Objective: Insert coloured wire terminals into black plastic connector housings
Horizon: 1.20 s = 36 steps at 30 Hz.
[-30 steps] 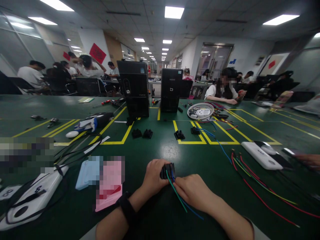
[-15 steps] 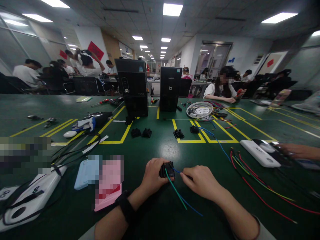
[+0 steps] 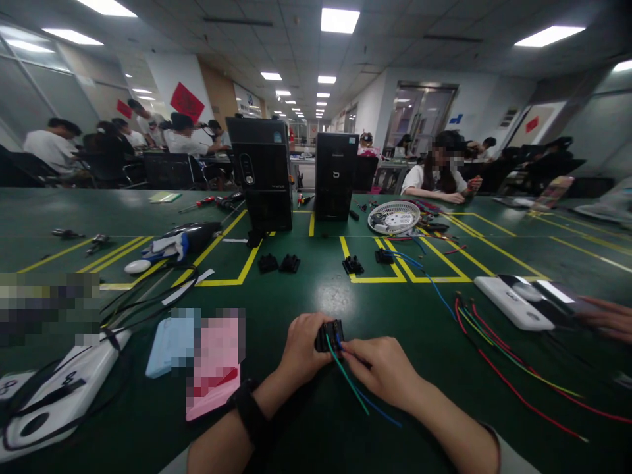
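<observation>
My left hand (image 3: 307,343) is closed round a small black terminal block (image 3: 337,331) held above the green table. A green wire (image 3: 347,376) runs out of the block and hangs down toward me. Close against the block's right side, my right hand (image 3: 382,367) pinches a blue wire (image 3: 378,411) near its end. The wire's tip meets the block, though whether it sits inside a slot I cannot tell. The blue wire's free end trails down to the right, past the green one.
More black blocks (image 3: 289,263) lie ahead. Red, yellow and green wires (image 3: 518,382) and a white power bank (image 3: 513,303) are at right. A pink case (image 3: 217,362) and a blue case (image 3: 172,345) lie left. Two black towers (image 3: 261,174) and a white basket (image 3: 395,217) stand farther back.
My right hand has moved left, bringing the blue wire's end up to the block. The left hand keeps its hold in place. Another person's hand at the right edge has drawn back.
</observation>
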{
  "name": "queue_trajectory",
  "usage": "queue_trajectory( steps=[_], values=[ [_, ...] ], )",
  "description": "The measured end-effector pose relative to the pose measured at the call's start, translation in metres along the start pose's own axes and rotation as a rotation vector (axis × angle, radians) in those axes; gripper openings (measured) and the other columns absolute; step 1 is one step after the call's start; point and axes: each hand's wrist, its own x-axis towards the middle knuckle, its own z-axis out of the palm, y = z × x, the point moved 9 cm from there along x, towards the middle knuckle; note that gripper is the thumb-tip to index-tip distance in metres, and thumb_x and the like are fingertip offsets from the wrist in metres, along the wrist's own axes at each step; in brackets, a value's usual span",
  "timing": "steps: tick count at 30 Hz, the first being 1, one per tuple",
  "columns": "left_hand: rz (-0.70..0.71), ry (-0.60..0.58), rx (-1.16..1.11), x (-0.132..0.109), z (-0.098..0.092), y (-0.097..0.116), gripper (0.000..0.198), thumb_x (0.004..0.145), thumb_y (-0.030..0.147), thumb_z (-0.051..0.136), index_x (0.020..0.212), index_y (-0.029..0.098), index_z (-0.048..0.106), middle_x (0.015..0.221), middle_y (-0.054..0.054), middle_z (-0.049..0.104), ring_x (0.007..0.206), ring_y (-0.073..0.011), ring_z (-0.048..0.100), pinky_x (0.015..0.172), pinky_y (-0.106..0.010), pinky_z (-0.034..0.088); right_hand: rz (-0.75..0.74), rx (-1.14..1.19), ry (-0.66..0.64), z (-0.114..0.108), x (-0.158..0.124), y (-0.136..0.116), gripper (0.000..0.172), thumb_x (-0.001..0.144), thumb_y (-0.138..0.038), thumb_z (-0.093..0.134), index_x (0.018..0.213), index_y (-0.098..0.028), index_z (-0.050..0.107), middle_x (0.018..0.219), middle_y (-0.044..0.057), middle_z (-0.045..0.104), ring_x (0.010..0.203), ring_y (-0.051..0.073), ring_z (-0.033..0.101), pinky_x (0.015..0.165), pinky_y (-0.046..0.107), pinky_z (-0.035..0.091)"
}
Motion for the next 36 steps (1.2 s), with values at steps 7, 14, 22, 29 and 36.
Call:
queue_trajectory(
  steps=[7, 14, 22, 29, 36],
  values=[
    [-0.017, 0.007, -0.012, -0.001, 0.001, -0.004, 0.04, 0.066, 0.042, 0.071, 0.1, 0.025, 0.057, 0.097, -0.002, 0.062, 0.095, -0.0248, 0.053, 0.085, -0.038, 0.036, 0.153, -0.07, 0.03, -0.016, 0.0, 0.02, 0.022, 0.09, -0.029, 0.043, 0.099, -0.028, 0.064, 0.078, -0.001, 0.07, 0.068, 0.015, 0.064, 0.057, 0.023, 0.033],
    [-0.025, 0.006, -0.001, -0.001, 0.002, -0.006, 0.047, 0.062, 0.042, 0.075, 0.101, 0.025, 0.056, 0.099, -0.001, 0.061, 0.095, -0.0245, 0.052, 0.085, -0.038, 0.036, 0.247, -0.059, 0.075, -0.03, -0.002, 0.036, 0.021, 0.089, -0.032, 0.047, 0.098, -0.032, 0.065, 0.082, -0.002, 0.071, 0.07, 0.016, 0.064, 0.057, 0.024, 0.033],
    [-0.008, 0.003, -0.005, -0.001, 0.002, -0.004, 0.039, 0.066, 0.041, 0.071, 0.098, 0.024, 0.057, 0.095, -0.001, 0.062, 0.094, -0.0239, 0.053, 0.084, -0.036, 0.036, 0.099, 0.163, 0.057, -0.009, 0.0, 0.014, 0.017, 0.087, -0.028, 0.049, 0.09, -0.024, 0.065, 0.061, -0.003, 0.059, 0.054, 0.01, 0.053, 0.053, 0.022, 0.029],
    [-0.001, 0.014, 0.003, 0.0, 0.001, -0.004, 0.037, 0.067, 0.042, 0.068, 0.097, 0.024, 0.057, 0.095, -0.002, 0.062, 0.093, -0.0244, 0.053, 0.082, -0.036, 0.037, 0.089, 0.184, 0.02, 0.001, -0.001, 0.011, 0.014, 0.083, -0.028, 0.054, 0.09, -0.023, 0.064, 0.056, -0.005, 0.055, 0.052, 0.009, 0.051, 0.053, 0.021, 0.027],
    [-0.017, 0.0, 0.008, -0.001, 0.002, -0.006, 0.047, 0.062, 0.046, 0.073, 0.101, 0.026, 0.057, 0.099, -0.002, 0.062, 0.096, -0.0252, 0.053, 0.085, -0.038, 0.036, 0.253, 0.007, 0.11, -0.027, -0.002, 0.034, 0.016, 0.081, -0.027, 0.053, 0.089, -0.028, 0.067, 0.065, -0.003, 0.064, 0.058, 0.012, 0.057, 0.052, 0.022, 0.026]
  ],
)
